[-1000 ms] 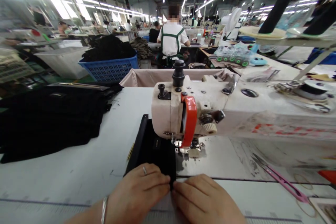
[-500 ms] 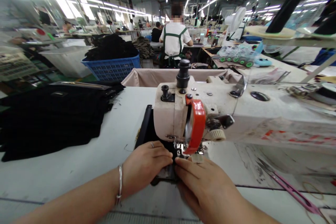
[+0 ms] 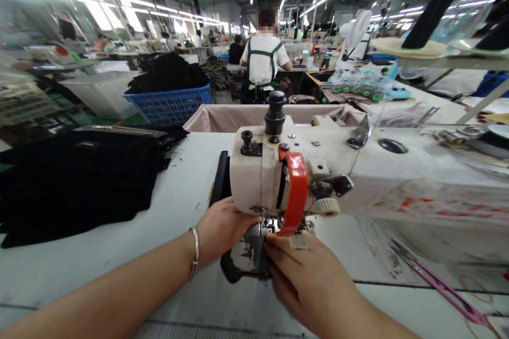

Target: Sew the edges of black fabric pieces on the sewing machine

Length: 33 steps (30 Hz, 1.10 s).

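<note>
A white sewing machine [image 3: 250,175] with an orange guard [image 3: 295,190] stands in front of me. Black fabric [image 3: 220,175] lies on the table left of the machine head and runs beneath it. My left hand [image 3: 225,230], a silver bangle at its wrist, presses on the fabric left of the needle area, fingers together and fingertips partly hidden by the machine. Just right of the presser foot, my right hand [image 3: 304,270] has its fingers held together at the machine bed, their tips close under the guard; what they hold is hidden. A metal plate [image 3: 246,254] shows between the hands.
Black garments [image 3: 79,180] are piled on the left of the table [image 3: 170,233]. Pink thread snips [image 3: 441,286] lie at the right. Behind the machine are a fabric-lined bin [image 3: 226,116] and a blue basket [image 3: 170,103] of dark cloth. A person [image 3: 264,58] sits further back.
My left hand has moved forward and slightly left with the black fabric, uncovering more of the metal plate. My right hand has barely moved.
</note>
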{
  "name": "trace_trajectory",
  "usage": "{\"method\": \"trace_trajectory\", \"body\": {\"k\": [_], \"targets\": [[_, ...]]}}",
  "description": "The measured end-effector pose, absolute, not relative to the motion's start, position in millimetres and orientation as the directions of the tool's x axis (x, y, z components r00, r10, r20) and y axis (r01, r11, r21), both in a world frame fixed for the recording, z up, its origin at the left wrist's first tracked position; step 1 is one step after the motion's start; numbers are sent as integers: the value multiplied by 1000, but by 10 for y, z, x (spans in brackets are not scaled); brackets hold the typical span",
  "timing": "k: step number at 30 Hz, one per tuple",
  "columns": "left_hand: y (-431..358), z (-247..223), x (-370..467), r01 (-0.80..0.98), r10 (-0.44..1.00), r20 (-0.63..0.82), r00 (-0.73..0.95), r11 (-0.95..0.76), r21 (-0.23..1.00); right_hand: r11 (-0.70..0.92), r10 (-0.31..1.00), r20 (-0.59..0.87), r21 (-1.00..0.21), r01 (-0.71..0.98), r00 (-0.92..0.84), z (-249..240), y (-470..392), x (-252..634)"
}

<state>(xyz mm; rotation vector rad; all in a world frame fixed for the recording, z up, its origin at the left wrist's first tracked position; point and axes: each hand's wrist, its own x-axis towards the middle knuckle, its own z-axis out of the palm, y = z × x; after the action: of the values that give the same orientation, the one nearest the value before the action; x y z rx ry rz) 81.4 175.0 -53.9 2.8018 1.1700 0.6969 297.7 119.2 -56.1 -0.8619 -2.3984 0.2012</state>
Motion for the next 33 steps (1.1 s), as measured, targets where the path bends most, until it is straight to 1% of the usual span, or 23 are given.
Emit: {"method": "trace_trajectory", "body": {"k": [3,6,12,14,17,18,20,22,24,28,31,33], "targets": [[1787,-559,798,621,633,346,692,-767,160,776,629,470,-325,541,-619,-549,1194,2972],[1794,-543,805,615,620,326,713,-777,133,768,640,448,-335,546,-625,-551,1191,2977],[1558,-328,976,711,706,341,621,-690,133,753,658,410,-374,541,-632,-560,1171,3009],[1471,-257,1035,736,742,325,586,-655,169,754,657,408,-384,534,-634,-551,1172,3025],[1442,-202,1031,745,805,241,541,-593,305,759,650,407,-378,530,-642,-555,1180,3051],[1458,-198,999,735,812,212,544,-583,345,764,645,411,-367,531,-644,-562,1182,3056],[1505,-208,903,697,783,181,595,-615,368,780,626,426,-329,533,-653,-581,1181,3058],[1534,-235,796,648,724,176,667,-680,343,786,618,415,-295,544,-668,-590,1173,3049],[1514,-270,719,624,695,161,701,-707,332,784,621,363,-291,549,-695,-578,1160,3035],[1331,-348,716,677,740,154,654,-664,316,790,602,269,-338,511,-752,-516,1135,3041],[1164,-396,771,714,762,174,624,-647,267,772,617,266,-388,504,-740,-494,1119,3075],[1073,-412,795,706,744,198,638,-668,238,757,633,270,-414,506,-725,-498,1109,3096]]}}
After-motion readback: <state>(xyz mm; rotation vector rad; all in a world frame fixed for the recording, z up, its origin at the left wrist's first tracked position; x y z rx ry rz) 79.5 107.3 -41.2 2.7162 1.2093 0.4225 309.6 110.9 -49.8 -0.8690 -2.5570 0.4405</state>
